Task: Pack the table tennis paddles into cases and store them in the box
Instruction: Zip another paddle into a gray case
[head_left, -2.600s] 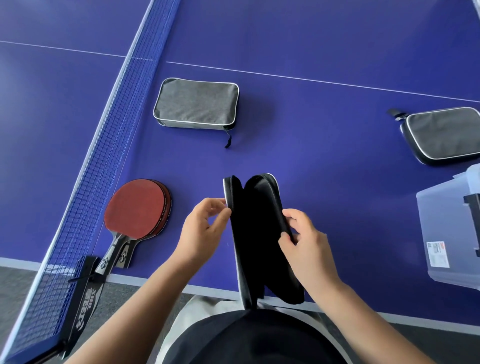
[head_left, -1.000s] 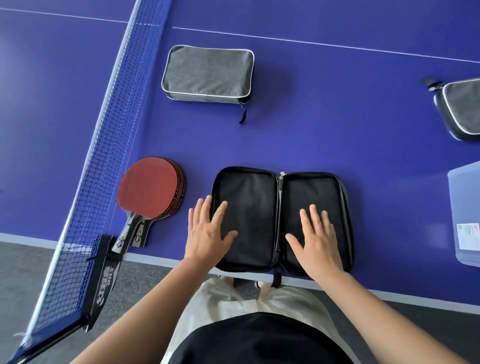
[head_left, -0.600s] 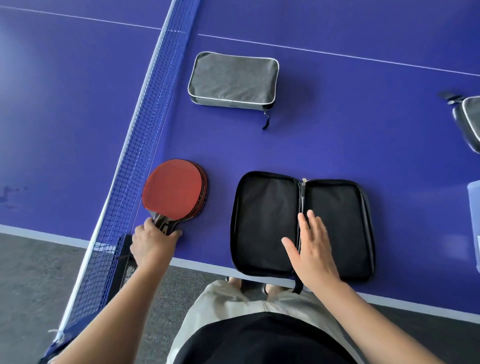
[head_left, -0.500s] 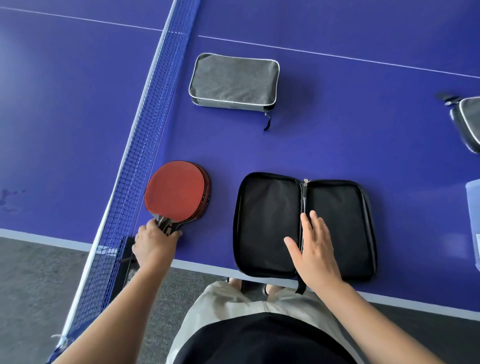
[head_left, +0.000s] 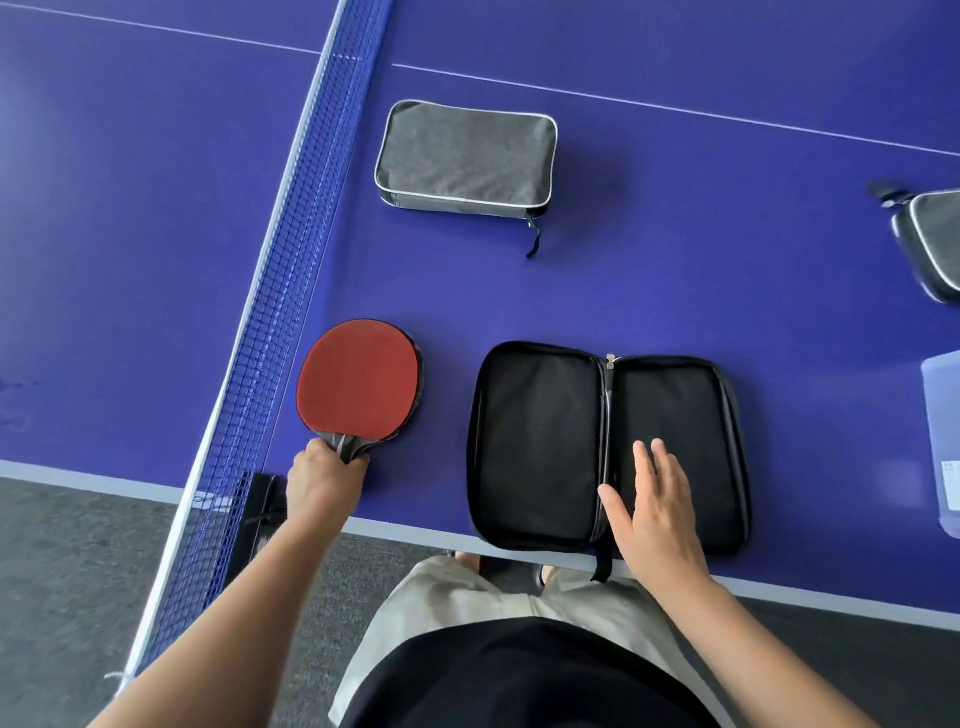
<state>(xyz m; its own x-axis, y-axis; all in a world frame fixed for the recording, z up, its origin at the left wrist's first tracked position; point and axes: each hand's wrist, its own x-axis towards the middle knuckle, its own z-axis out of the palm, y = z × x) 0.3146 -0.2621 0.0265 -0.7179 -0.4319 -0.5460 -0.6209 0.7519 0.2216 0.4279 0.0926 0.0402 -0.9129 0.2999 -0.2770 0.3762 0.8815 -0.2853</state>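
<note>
Two red-faced paddles (head_left: 358, 380) lie stacked near the net on the blue table (head_left: 675, 270). My left hand (head_left: 324, 478) is shut around their handles at the table's front edge. A black case (head_left: 545, 447) lies unzipped and spread flat just right of the paddles, with nothing in it. My right hand (head_left: 655, 512) rests flat with fingers apart on the case's right half near the spine. A clear plastic box (head_left: 941, 441) shows at the right edge.
A closed grey case (head_left: 465, 158) lies farther back in the middle, and another grey case (head_left: 930, 241) sits at the far right. The blue net (head_left: 291, 270) runs along the left of the paddles, with its black clamp (head_left: 260, 512) at the table edge.
The case was laid open flat on the table. My left hand then left it and closed on the paddle handles, and the paddles have turned slightly. My right hand stays on the case.
</note>
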